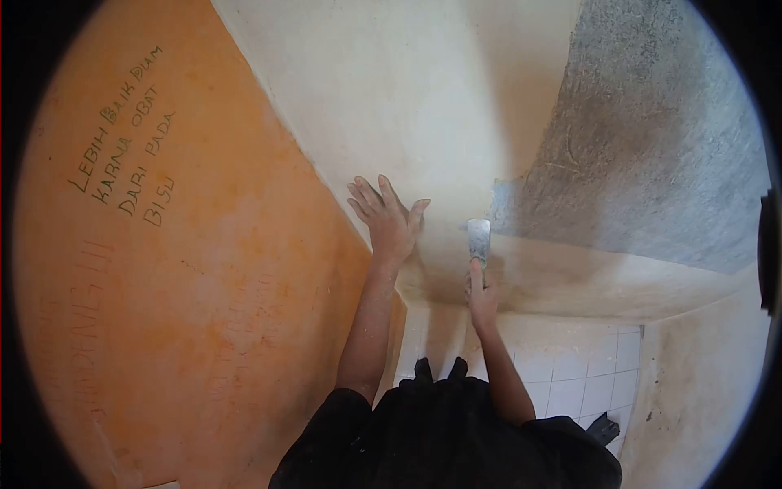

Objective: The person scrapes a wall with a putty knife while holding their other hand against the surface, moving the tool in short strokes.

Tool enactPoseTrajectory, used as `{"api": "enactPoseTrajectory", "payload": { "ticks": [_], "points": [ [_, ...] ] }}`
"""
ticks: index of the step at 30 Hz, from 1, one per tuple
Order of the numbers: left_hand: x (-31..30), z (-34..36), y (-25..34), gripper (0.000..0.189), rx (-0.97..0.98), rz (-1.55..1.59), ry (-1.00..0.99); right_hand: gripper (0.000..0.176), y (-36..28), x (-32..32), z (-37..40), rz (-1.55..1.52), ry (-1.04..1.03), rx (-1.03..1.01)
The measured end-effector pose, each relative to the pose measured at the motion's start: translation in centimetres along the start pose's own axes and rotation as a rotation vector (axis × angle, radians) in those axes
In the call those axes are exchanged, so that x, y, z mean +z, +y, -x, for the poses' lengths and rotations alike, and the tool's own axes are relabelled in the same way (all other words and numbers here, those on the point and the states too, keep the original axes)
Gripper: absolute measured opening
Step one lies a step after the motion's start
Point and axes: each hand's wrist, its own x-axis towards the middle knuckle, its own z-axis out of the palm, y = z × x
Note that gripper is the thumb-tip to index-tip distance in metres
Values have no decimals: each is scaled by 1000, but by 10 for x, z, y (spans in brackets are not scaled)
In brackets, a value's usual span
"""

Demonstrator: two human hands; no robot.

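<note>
My left hand lies with fingers spread on the pale wall, close to the corner where it meets the orange wall. Nothing is held in it. My right hand is wrapped round the handle of a putty knife. The wide metal blade points up and rests at or very near the pale wall, just below the left end of a rough grey patch. A small bluish-grey strip of that patch reaches down beside the blade.
An orange wall with handwriting stands on the left. White floor tiles show below, with a dark object on them at the right. Another pale wall rises at the right. Something black juts in at the far right edge.
</note>
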Motion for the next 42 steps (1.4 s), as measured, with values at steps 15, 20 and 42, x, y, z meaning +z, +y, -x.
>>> {"api": "enactPoseTrajectory", "payload": {
  "ticks": [15, 20, 42],
  "points": [
    [-2, 19, 2, 114, -339, 287, -119, 37, 54, -6, -11, 67, -4, -127],
    [0, 20, -2, 118, -389, 265, -232, 35, 43, 11, -19, 42, 20, -147],
    [10, 22, -8, 117, -334, 231, -186, 40, 39, 30, -25, 291, 181, -355]
  ]
}}
